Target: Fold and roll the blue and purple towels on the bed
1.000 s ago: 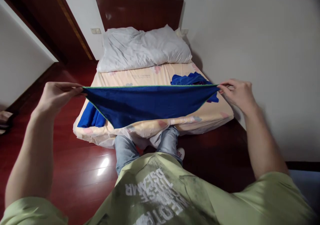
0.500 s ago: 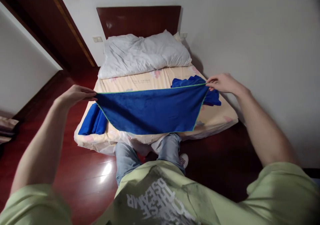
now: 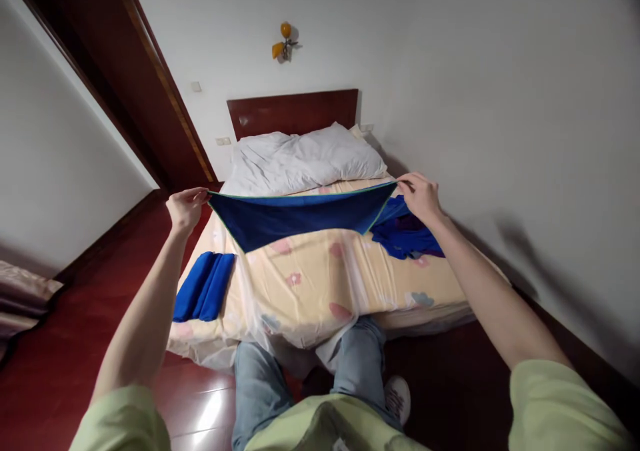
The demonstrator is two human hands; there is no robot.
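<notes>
A blue towel [image 3: 300,216] with a thin green edge is stretched between my two hands above the bed. My left hand [image 3: 186,207] pinches its upper left corner. At the upper right corner, my right hand [image 3: 419,194] grips it between thumb and fingers. The towel's lower edge hangs toward the mattress; whether it touches there I cannot tell. Two rolled or folded blue towels [image 3: 205,285] lie side by side at the bed's near left. Below my right hand sits a crumpled heap of blue cloths [image 3: 407,234], partly hidden by my forearm.
The bed [image 3: 300,284] has a flowered cream sheet under a thin clear cover. A white quilt or pillow [image 3: 305,161] lies against the dark headboard [image 3: 295,114]. A wall lamp [image 3: 285,43] hangs above. A striped fabric item [image 3: 25,297] is at the left.
Both hands have moved forward over the bed and somewhat closer together, carrying the towel away from me. The camera view has tilted up, bringing the wall lamp into sight.
</notes>
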